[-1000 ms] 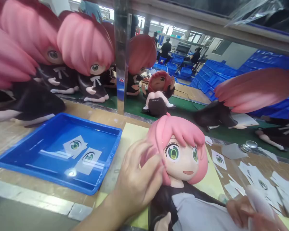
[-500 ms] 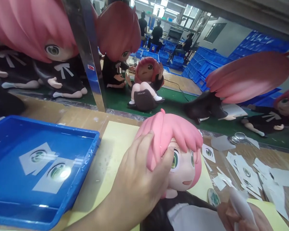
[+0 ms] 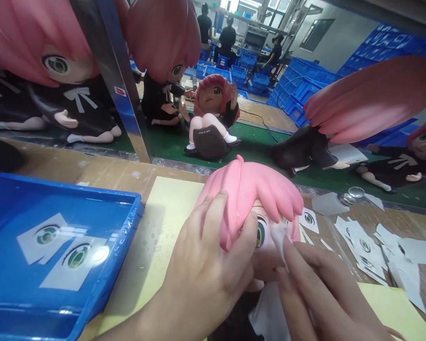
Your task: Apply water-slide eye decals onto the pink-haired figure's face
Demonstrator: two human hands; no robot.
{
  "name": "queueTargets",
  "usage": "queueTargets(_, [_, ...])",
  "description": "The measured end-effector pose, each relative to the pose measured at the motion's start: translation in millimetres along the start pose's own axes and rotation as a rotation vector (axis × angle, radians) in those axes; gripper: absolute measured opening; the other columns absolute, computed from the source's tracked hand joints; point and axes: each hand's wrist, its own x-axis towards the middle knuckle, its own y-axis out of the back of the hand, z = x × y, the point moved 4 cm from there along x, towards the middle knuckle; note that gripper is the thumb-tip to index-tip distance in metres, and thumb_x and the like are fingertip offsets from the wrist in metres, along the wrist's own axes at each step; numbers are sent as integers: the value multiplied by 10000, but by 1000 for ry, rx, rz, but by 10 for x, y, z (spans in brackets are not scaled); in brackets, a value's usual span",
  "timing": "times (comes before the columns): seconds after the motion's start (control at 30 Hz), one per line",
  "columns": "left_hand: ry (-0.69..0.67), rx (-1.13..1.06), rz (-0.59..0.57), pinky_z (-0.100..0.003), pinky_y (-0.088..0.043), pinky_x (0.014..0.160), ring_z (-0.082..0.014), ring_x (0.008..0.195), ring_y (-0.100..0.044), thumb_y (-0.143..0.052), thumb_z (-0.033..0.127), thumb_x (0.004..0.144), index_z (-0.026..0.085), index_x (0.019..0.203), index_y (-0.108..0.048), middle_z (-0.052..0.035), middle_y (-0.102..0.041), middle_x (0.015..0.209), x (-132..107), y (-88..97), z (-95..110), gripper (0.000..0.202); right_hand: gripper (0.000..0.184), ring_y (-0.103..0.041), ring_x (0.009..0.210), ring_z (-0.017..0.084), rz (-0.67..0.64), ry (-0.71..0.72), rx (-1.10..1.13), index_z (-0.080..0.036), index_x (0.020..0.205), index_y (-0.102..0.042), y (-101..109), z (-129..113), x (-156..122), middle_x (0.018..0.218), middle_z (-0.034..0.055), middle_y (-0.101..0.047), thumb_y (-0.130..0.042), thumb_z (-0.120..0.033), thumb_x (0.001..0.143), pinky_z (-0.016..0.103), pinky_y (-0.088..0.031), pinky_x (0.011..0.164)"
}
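Observation:
A pink-haired doll figure (image 3: 248,184) in a black dress faces right in front of me. My left hand (image 3: 206,251) is wrapped round the side of its head, thumb beside the green eye (image 3: 261,232). Pinched in my right hand (image 3: 323,284) is a white tissue (image 3: 279,239), its tip pressed at the figure's other eye, which it partly hides. The figure's mouth and lower body are mostly covered by my right hand. White cloth or paper (image 3: 270,312) lies over the black dress.
A blue tray (image 3: 128,208) at left holds water and two eye decals (image 3: 74,259). Cut decal sheets (image 3: 364,246) and a spoon-like metal item (image 3: 355,193) lie at right. Yellow paper (image 3: 159,222) covers the bench. More figures (image 3: 213,118) stand on the green conveyor; people (image 3: 227,40) sit beyond.
My right hand has come up and left from the lower right, bringing the tissue onto the figure's face. My left hand keeps its hold on the head. The view has shifted slightly.

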Motion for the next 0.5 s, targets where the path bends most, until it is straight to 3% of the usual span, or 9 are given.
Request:
queueTargets(0.13, [8,29,20,-624,-612,859,-481,1255,-546,-600,139,922,131,1434,-567,-311,-440,1440,4,-12,7,512,616,-605,953,272,-37,116,-140,-100,1559,-368,-115,1,181,1163,175,-597,-501,-133,958,399,-580,761])
queueTargets(0.27, [3,-14,30,-627,-604,875,-478,1288,-521,-593,174,947,132,1415,-539,-312,-418,1465,-22,-28,3,473,482,-568,890,279,-2,210,-280,40,1429,-484,-181,-28,293,1074,202,-600,-498,-141,983,418,-534,731])
queueTargets(0.4, [13,-49,76,-598,-608,867,-444,1267,-551,-610,195,957,119,1286,-535,-318,-459,1444,-42,-29,-21,347,452,-562,872,281,18,248,-424,74,1385,-511,-173,-35,308,1049,210,-614,-511,-168,1004,395,-498,708])
queueTargets(0.5, [6,-86,112,-583,-616,840,-431,1225,-592,-627,187,947,114,1227,-542,-329,-485,1431,-41,-28,-25,301,461,-590,909,297,-85,346,-560,67,1392,-523,-175,-15,247,1134,217,-638,-512,-136,978,381,-483,675])
